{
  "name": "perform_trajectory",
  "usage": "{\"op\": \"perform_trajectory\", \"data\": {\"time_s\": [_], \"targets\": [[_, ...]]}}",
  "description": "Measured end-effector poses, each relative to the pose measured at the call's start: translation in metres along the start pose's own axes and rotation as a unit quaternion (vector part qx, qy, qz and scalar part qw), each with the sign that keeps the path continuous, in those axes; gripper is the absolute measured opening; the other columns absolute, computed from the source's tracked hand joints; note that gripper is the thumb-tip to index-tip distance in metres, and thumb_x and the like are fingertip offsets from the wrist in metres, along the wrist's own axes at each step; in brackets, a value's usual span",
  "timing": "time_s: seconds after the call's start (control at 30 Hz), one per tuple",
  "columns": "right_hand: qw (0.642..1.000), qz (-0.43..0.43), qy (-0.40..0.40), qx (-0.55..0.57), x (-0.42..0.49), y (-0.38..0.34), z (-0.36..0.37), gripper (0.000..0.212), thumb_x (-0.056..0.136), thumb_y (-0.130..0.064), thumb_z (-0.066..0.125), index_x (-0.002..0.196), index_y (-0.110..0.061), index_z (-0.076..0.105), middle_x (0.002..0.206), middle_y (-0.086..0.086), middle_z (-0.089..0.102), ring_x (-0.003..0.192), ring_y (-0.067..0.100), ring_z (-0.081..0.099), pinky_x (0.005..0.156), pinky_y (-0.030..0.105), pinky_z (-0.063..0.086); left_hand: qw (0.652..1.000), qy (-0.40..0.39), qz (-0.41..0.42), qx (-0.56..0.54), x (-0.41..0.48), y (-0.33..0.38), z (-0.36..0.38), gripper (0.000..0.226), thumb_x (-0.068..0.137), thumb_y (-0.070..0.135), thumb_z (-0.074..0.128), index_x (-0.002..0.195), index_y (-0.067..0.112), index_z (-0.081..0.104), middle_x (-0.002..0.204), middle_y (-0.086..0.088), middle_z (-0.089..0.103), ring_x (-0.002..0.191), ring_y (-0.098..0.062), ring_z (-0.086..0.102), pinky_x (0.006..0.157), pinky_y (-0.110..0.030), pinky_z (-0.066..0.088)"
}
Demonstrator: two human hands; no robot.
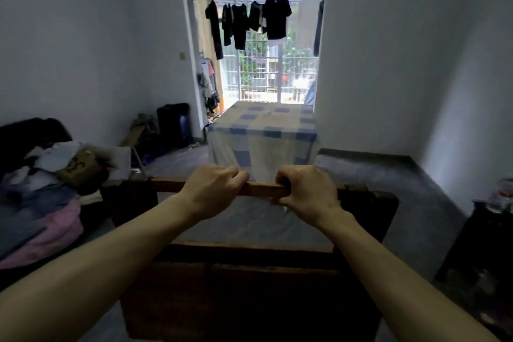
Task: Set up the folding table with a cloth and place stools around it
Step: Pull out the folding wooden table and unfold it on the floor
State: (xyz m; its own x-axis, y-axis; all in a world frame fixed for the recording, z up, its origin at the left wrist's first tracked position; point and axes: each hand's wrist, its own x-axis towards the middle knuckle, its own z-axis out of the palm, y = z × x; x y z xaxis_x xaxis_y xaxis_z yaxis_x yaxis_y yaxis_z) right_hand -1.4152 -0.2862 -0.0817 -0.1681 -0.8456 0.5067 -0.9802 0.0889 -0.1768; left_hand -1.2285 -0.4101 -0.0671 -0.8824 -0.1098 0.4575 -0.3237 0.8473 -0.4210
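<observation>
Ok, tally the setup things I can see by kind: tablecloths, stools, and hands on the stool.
Blue-checked tablecloth: 1
Wooden stool: 1
Hands gripping its rail, left hand and right hand: 2
Total: 4

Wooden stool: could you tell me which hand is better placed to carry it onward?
Probably right: the right hand wraps the wooden stool rail, thumb beneath; the left hand only hooks over it.

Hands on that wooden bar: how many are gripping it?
2. The left hand grips the wooden bar; the right hand grips it close beside, on its right. None seems hidden.
</observation>
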Motion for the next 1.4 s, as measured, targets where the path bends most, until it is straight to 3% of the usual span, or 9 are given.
{"op": "perform_trajectory", "data": {"time_s": [0.13,0.37,0.73,0.87,0.93,1.03,1.13,1.27,1.4], "targets": [[0.995,-0.075,-0.036,0.046,0.073,0.005,0.059,0.038,0.068,-0.045,0.083,0.076,-0.034,0.049,0.080,-0.010,0.061,0.073,0.013,0.054,0.060,0.027,0.030,0.995,-0.049,-0.083,0.025,-0.009,-0.045,0.041,0.008,0.079,0.017,0.066,0.081,0.013,0.060,0.065,-0.006,0.057,0.043,-0.030,0.052,0.039,-0.031,0.042],[0.971,-0.218,-0.078,0.063,0.189,-0.028,0.140,0.030,0.072,-0.040,0.082,0.085,-0.025,0.059,0.082,-0.005,0.062,0.077,0.019,0.059,0.060,0.029,0.034,0.973,-0.113,-0.193,0.065,-0.039,-0.122,0.088,0.011,0.078,0.011,0.066,0.083,0.012,0.057,0.065,-0.005,0.053,0.040,-0.025,0.045,0.037,-0.029,0.037],[0.941,-0.298,-0.128,0.101,0.346,-0.118,0.303,0.025,0.075,-0.036,0.078,0.080,-0.032,0.053,0.075,-0.013,0.051,0.070,0.014,0.055,0.054,0.026,0.030,0.938,-0.162,-0.295,0.086,-0.106,-0.280,0.180,0.014,0.072,0.010,0.071,0.081,0.011,0.059,0.064,-0.006,0.054,0.042,-0.027,0.049,0.041,-0.027,0.027],[0.927,-0.321,-0.146,0.131,0.388,-0.146,0.348,0.032,0.074,-0.035,0.079,0.077,-0.038,0.048,0.074,-0.017,0.047,0.065,0.005,0.045,0.051,0.018,0.021,0.928,-0.180,-0.314,0.087,-0.125,-0.326,0.201,0.011,0.076,0.010,0.070,0.083,0.011,0.061,0.066,-0.007,0.056,0.045,-0.028,0.051,0.040,-0.030,0.033],[0.920,-0.328,-0.161,0.142,0.406,-0.156,0.365,0.026,0.075,-0.033,0.079,0.079,-0.034,0.053,0.076,-0.014,0.051,0.069,0.010,0.053,0.052,0.022,0.028,0.920,-0.201,-0.325,0.085,-0.131,-0.344,0.211,0.009,0.080,0.012,0.067,0.087,0.012,0.062,0.070,-0.006,0.058,0.049,-0.028,0.054,0.041,-0.032,0.039],[0.908,-0.341,-0.174,0.167,0.434,-0.171,0.390,0.019,0.078,-0.031,0.077,0.085,-0.029,0.060,0.083,-0.009,0.059,0.077,0.015,0.058,0.060,0.031,0.045,0.899,-0.231,-0.362,0.088,-0.138,-0.373,0.225,0.009,0.083,0.014,0.060,0.092,0.013,0.060,0.076,-0.006,0.059,0.059,-0.029,0.058,0.046,-0.039,0.046],[0.891,-0.370,-0.181,0.191,0.466,-0.186,0.421,0.017,0.079,-0.033,0.075,0.088,-0.027,0.062,0.087,-0.007,0.060,0.080,0.015,0.058,0.064,0.035,0.050,0.867,-0.274,-0.406,0.089,-0.143,-0.397,0.240,0.019,0.072,0.012,0.069,0.087,0.012,0.058,0.072,-0.006,0.060,0.058,-0.030,0.058,0.044,-0.033,0.041],[0.870,-0.415,-0.187,0.191,0.503,-0.202,0.465,0.022,0.075,-0.035,0.078,0.085,-0.026,0.062,0.086,-0.006,0.061,0.085,0.016,0.056,0.061,0.030,0.040,0.789,-0.344,-0.500,0.099,-0.150,-0.424,0.267,0.017,0.081,0.022,0.059,0.093,0.019,0.048,0.075,-0.004,0.061,0.067,-0.029,0.060,0.053,-0.032,0.030],[0.855,-0.437,-0.181,0.213,0.529,-0.218,0.507,0.026,0.069,-0.032,0.082,0.074,-0.027,0.057,0.075,-0.008,0.057,0.076,0.015,0.055,0.054,0.027,0.031,0.755,-0.326,-0.563,0.080,-0.163,-0.441,0.293,0.020,0.088,0.032,0.056,0.085,0.025,0.038,0.072,0.001,0.058,0.065,-0.023,0.057,0.058,-0.034,0.038]]}}
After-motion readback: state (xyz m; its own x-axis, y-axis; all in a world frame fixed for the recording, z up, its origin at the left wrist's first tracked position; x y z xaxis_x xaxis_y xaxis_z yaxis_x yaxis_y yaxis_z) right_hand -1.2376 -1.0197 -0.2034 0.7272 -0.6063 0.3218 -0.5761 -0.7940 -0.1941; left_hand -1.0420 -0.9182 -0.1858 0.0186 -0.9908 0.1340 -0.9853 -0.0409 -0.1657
